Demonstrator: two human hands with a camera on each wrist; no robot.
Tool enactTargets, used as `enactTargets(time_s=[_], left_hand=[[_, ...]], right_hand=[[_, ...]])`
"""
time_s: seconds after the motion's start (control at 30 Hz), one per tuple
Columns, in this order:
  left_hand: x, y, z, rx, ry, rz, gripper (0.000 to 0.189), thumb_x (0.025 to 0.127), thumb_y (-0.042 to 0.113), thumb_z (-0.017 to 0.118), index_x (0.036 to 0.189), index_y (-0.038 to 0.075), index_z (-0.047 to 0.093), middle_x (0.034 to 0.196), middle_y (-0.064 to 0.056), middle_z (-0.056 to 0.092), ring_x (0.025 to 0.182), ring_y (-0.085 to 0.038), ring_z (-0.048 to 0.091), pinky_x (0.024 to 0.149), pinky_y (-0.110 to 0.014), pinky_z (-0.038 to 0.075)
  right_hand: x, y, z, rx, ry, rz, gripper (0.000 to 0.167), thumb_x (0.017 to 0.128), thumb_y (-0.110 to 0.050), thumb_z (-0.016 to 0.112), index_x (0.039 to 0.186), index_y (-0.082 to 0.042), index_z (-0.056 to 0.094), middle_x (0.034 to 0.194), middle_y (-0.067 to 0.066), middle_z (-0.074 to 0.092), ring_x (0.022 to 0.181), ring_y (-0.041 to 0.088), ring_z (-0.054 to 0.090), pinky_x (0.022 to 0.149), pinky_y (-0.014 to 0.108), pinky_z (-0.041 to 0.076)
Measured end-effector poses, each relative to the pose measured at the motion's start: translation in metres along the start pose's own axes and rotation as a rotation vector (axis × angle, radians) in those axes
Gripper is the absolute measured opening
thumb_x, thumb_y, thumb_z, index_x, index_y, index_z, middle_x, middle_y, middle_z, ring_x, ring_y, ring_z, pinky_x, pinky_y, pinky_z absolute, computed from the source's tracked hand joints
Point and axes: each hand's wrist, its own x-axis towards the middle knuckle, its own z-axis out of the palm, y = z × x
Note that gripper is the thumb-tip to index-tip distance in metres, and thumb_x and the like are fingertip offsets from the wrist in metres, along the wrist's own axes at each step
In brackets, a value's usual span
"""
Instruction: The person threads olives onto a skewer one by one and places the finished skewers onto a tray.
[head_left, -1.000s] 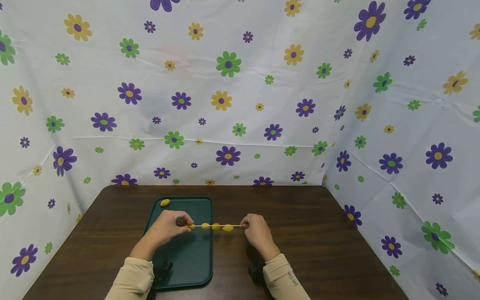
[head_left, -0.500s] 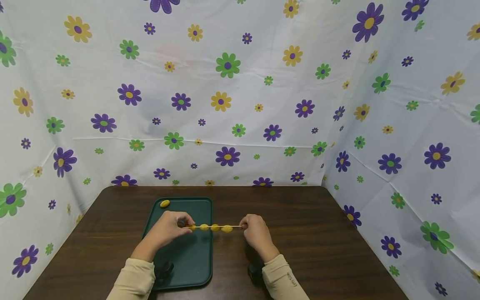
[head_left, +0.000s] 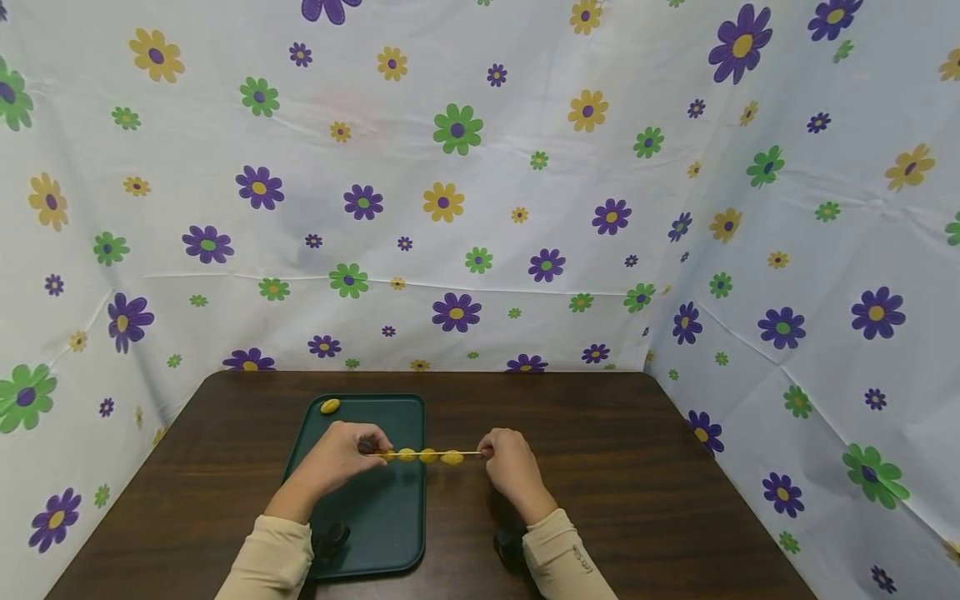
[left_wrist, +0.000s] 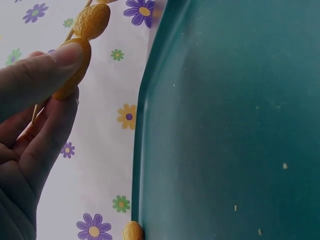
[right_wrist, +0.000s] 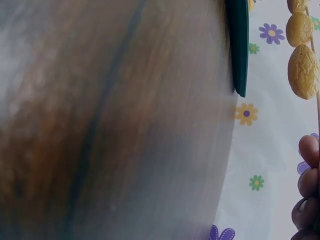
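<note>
A thin wooden skewer [head_left: 468,453] is held level between my hands, with several wrinkled yellow oval fruits that look like dates threaded along it. With thumb and fingers, my left hand [head_left: 337,457] pinches the leftmost fruit [left_wrist: 75,70] over the green tray. A second fruit [left_wrist: 92,21] sits right against it in the left wrist view. My right hand [head_left: 516,468] grips the skewer's right end, fingers curled round it. Between that hand and the nearest fruit [right_wrist: 303,72] a stretch of bare skewer shows. The skewer's left end pokes out behind the left thumb.
The dark green tray [head_left: 375,533] lies on the left half of the brown wooden table [head_left: 637,500]. One loose yellow fruit [head_left: 330,406] rests in its far left corner. Small pale crumbs [left_wrist: 285,166] dot the tray. A flower-print cloth [head_left: 480,225] hangs behind and at the sides.
The threaded fruits and my right hand have shifted slightly left, while my left hand has edged right. Both grips stay the same.
</note>
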Motion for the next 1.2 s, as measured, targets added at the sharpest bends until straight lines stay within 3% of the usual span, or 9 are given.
enactTargets(time_s=[0.4, 0.67, 0.83, 1.03, 1.2], left_hand=[[0.001, -0.002, 0.000, -0.021, -0.003, -0.014, 0.018, 0.083, 0.002, 0.082, 0.090, 0.017, 0.074, 0.093, 0.004, 0.074, 0.084, -0.011, 0.070, 0.074, -0.027, 0.059], [0.001, -0.005, 0.000, 0.018, 0.032, -0.015, 0.021, 0.082, 0.004, 0.083, 0.093, 0.019, 0.074, 0.095, 0.007, 0.073, 0.088, -0.012, 0.069, 0.080, -0.035, 0.060], [0.000, -0.006, -0.002, 0.031, 0.017, 0.003, 0.022, 0.082, 0.004, 0.083, 0.098, 0.016, 0.074, 0.097, 0.005, 0.073, 0.089, -0.015, 0.068, 0.080, -0.036, 0.059], [-0.003, -0.013, -0.010, 0.075, 0.014, 0.010, 0.028, 0.084, 0.011, 0.084, 0.110, 0.008, 0.073, 0.107, -0.006, 0.073, 0.098, -0.027, 0.068, 0.085, -0.045, 0.057], [-0.006, -0.021, -0.027, 0.148, 0.026, -0.057, 0.031, 0.088, 0.016, 0.080, 0.116, 0.005, 0.071, 0.112, -0.011, 0.072, 0.102, -0.032, 0.066, 0.087, -0.051, 0.055]], right_hand=[[0.000, -0.001, 0.000, 0.010, 0.016, -0.026, 0.030, 0.080, 0.014, 0.068, 0.075, -0.015, 0.075, 0.075, -0.009, 0.064, 0.076, 0.017, 0.065, 0.065, 0.034, 0.055], [0.002, 0.003, 0.002, 0.083, 0.041, -0.114, 0.028, 0.081, 0.016, 0.068, 0.072, -0.010, 0.072, 0.072, -0.006, 0.064, 0.068, 0.012, 0.059, 0.064, 0.028, 0.052], [0.003, 0.007, 0.003, 0.120, 0.045, -0.135, 0.027, 0.082, 0.015, 0.068, 0.072, -0.009, 0.071, 0.073, -0.004, 0.064, 0.067, 0.010, 0.058, 0.063, 0.026, 0.051], [0.003, 0.013, 0.003, 0.142, 0.053, -0.112, 0.029, 0.081, 0.017, 0.067, 0.071, -0.010, 0.071, 0.072, -0.004, 0.065, 0.067, 0.009, 0.058, 0.063, 0.026, 0.051], [0.003, 0.019, -0.001, 0.136, 0.053, -0.092, 0.028, 0.082, 0.016, 0.067, 0.072, -0.011, 0.071, 0.072, -0.005, 0.065, 0.068, 0.010, 0.058, 0.064, 0.027, 0.051]])
